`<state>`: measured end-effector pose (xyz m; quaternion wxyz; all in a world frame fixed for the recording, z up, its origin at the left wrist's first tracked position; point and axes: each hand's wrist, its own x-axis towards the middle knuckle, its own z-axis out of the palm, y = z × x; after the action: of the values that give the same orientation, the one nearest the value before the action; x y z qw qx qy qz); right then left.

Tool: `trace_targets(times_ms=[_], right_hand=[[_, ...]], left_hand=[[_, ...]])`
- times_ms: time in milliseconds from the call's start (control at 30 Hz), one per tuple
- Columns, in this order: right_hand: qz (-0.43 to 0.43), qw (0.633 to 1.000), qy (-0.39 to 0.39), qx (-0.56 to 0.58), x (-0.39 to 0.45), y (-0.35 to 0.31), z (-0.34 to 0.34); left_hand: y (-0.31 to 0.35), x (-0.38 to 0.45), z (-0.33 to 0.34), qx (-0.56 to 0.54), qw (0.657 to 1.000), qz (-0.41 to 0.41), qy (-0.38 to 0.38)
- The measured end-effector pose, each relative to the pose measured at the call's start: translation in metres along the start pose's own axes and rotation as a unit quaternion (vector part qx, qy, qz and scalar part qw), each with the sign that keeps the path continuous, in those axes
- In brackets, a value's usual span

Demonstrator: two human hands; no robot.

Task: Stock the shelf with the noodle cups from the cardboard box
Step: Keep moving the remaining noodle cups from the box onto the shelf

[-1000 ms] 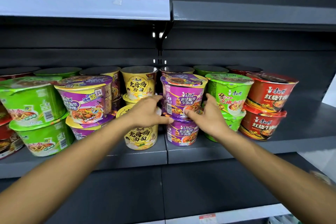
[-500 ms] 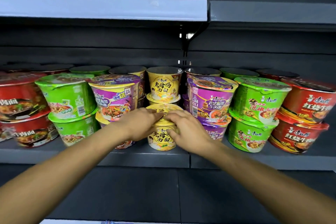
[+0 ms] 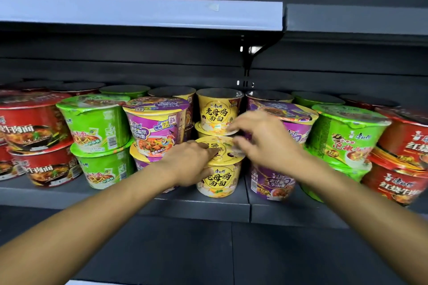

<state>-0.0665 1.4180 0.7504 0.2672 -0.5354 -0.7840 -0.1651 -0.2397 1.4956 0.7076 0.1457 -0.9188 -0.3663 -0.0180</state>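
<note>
On grey metal shelf [image 3: 162, 206], front yellow paper noodle cup [image 3: 218, 169]: held by left hand [image 3: 192, 164], fingers over lid; right hand [image 3: 261, 141] slack above lid, holding nothing. Better push straight back under upper yellow cup [image 3: 218, 109].

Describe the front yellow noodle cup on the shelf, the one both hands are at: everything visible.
The front yellow noodle cup is a tapered bowl with a glossy yellow wrap, dark Chinese lettering and a paler base. It stands upright near the shelf's front edge, with nothing stacked on it. The left hand rests on its lid with the thumb against its side; the right hand is at the lid's far right rim, its contact blurred. Purple cups flank it; a stacked yellow pair stands behind.
</note>
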Motion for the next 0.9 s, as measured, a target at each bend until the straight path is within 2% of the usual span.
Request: trace_targets(times_ms=[67,100,200,267,333,533,900], right_hand=[[-0.001,0.996,0.059,-0.060,0.006,0.010,-0.028],[0.010,0.994,0.050,-0.099,0.010,0.016,-0.037],[0.097,0.977,-0.079,-0.173,0.017,0.037,-0.044],[0.143,0.964,-0.173,-0.143,0.018,0.047,-0.043],[0.157,0.956,-0.225,-0.105,0.019,0.053,-0.047],[0.156,0.960,-0.221,-0.071,0.024,0.057,-0.060],[0.163,0.956,-0.205,-0.131,0.028,0.052,-0.055]], left_hand=[[0.003,0.002,0.000,0.011,1.000,-0.004,-0.001],[0.004,0.002,0.000,0.015,1.000,-0.007,0.000],[0.006,0.003,-0.001,0.021,1.000,-0.009,0.002],[0.005,0.003,-0.001,0.021,1.000,-0.005,-0.003],[0.004,0.002,-0.001,0.021,1.000,0.001,-0.009],[0.004,0.000,-0.001,0.027,1.000,0.004,-0.003],[0.003,-0.001,0.000,0.016,1.000,-0.005,-0.008]])
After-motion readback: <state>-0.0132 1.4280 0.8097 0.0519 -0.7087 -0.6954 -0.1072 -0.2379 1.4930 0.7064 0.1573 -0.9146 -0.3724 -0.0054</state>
